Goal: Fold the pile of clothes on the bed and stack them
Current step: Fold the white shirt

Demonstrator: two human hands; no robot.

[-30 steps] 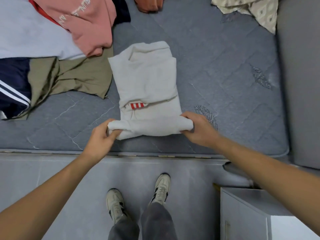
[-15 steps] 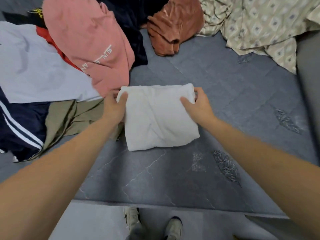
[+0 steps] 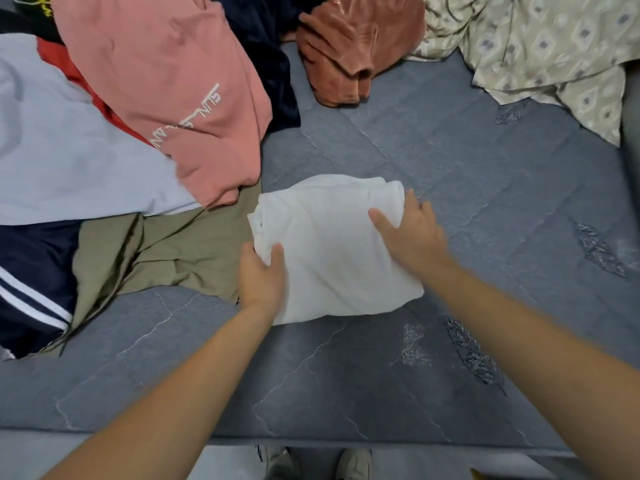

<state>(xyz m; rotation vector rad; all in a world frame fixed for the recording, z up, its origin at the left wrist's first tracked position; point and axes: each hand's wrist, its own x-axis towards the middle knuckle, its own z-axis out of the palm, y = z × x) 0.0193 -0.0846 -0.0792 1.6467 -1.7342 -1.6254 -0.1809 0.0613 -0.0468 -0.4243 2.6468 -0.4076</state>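
Note:
A folded white garment [image 3: 332,251] lies as a compact rectangle on the grey quilted bed [image 3: 450,188]. My left hand [image 3: 261,275] grips its near left edge, thumb on top and fingers tucked under the cloth. My right hand [image 3: 410,233] holds its right side, thumb lying across the top and fingers down over the far right edge. To the left is the unfolded pile: a pink shirt [image 3: 166,84], a light blue garment [image 3: 59,168], a khaki piece [image 3: 173,251] and a navy striped one [image 3: 31,282].
A rust-brown garment [image 3: 356,46] is bunched at the back, with a dark navy piece [image 3: 266,57] beside it. A patterned beige sheet [image 3: 540,46] covers the far right corner. The bed's front edge [image 3: 311,441] runs along the bottom, with my shoes [image 3: 311,462] on the floor below.
The garment's near end was folded up over its far half, hiding the red label. Both hands have since slid from its far corners to its sides.

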